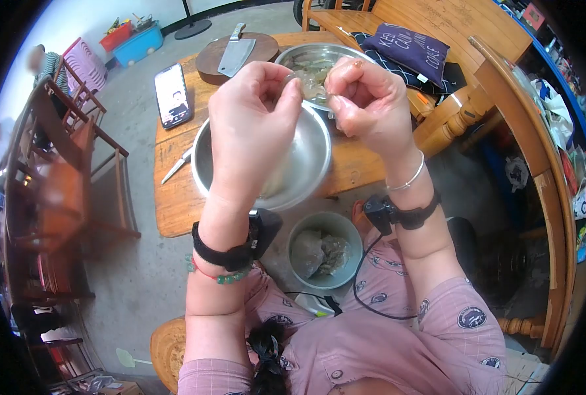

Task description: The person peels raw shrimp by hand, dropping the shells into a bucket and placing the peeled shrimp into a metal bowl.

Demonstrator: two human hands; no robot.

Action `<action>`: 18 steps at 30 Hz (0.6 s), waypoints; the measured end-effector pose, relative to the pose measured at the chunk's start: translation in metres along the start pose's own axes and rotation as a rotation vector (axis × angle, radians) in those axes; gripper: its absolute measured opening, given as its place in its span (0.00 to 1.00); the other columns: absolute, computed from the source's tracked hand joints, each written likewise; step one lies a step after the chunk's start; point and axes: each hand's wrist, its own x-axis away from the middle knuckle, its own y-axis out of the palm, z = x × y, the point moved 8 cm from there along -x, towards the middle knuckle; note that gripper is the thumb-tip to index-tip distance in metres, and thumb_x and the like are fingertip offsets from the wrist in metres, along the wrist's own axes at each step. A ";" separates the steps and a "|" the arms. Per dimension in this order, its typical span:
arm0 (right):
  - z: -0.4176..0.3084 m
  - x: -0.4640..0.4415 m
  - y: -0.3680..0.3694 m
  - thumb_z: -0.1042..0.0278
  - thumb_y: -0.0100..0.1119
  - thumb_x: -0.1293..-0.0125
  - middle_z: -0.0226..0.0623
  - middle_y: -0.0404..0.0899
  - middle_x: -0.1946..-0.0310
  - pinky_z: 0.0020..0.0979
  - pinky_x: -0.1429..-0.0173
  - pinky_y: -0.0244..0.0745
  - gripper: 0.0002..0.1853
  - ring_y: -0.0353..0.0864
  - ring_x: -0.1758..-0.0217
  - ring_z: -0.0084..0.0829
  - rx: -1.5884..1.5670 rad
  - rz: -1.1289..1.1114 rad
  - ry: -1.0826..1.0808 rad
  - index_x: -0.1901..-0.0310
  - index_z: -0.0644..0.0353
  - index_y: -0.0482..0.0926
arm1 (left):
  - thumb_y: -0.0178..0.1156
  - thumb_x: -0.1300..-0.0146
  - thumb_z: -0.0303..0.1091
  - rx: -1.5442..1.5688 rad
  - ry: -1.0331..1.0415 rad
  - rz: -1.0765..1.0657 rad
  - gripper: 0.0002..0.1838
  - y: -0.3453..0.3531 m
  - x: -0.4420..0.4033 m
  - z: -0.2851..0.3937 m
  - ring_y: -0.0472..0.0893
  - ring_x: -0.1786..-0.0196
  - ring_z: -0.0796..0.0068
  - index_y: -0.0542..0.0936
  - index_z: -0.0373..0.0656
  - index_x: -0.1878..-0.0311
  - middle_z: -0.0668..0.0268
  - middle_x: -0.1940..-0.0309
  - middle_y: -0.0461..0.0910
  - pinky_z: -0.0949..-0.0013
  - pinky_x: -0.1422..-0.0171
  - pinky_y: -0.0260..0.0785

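My left hand (253, 118) and my right hand (371, 99) are raised close together over the table, both with fingers pinched. Between the fingertips stretches a wet, translucent grey shrimp (312, 87), partly hidden by the fingers. Just beyond is a steel bowl (327, 48) with greenish-grey shrimp in it. Below my left hand stands a larger steel basin (314, 155); my forearm covers part of it, and something pale lies inside, hard to make out.
A cleaver (236, 56) rests on a round chopping board (207, 60). A phone (172, 99) and small knife (177, 165) lie on the wooden table (174, 214). A lined bucket (295, 271) stands between my knees. At right is a bench (457, 33) with cushions; another person (54, 72) is at far left.
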 end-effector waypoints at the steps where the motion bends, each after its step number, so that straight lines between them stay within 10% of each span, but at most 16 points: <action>1: 0.001 0.000 0.000 0.86 0.57 0.46 0.21 0.71 0.73 0.14 0.69 0.66 0.06 0.70 0.72 0.09 -0.069 -0.005 0.050 0.71 0.64 0.75 | 0.64 0.42 0.26 -0.087 0.072 0.043 0.06 -0.001 0.001 0.006 0.83 0.72 0.77 0.81 0.34 0.63 0.62 0.76 0.82 0.74 0.66 0.74; 8: -0.006 0.002 0.012 0.84 0.58 0.46 0.21 0.72 0.72 0.15 0.68 0.67 0.05 0.69 0.72 0.09 -0.064 -0.102 -0.034 0.69 0.63 0.75 | 0.66 0.44 0.25 -0.278 0.257 0.202 0.06 -0.012 0.004 0.021 0.83 0.71 0.77 0.80 0.35 0.64 0.62 0.76 0.82 0.74 0.65 0.74; 13: -0.016 0.007 0.002 0.82 0.60 0.44 0.21 0.74 0.72 0.16 0.67 0.68 0.04 0.71 0.69 0.10 -0.016 -0.142 0.135 0.67 0.63 0.77 | 0.61 0.36 0.25 0.231 -0.058 0.040 0.06 -0.011 -0.004 -0.001 0.83 0.69 0.78 0.79 0.32 0.60 0.63 0.72 0.83 0.77 0.66 0.74; 18: -0.032 0.031 0.022 0.76 0.65 0.43 0.37 0.80 0.72 0.29 0.64 0.76 0.04 0.81 0.68 0.33 0.438 -0.763 0.132 0.68 0.66 0.80 | 0.58 0.33 0.26 0.348 -0.203 -0.064 0.07 -0.011 -0.008 -0.018 0.81 0.70 0.79 0.78 0.31 0.56 0.62 0.70 0.83 0.78 0.68 0.72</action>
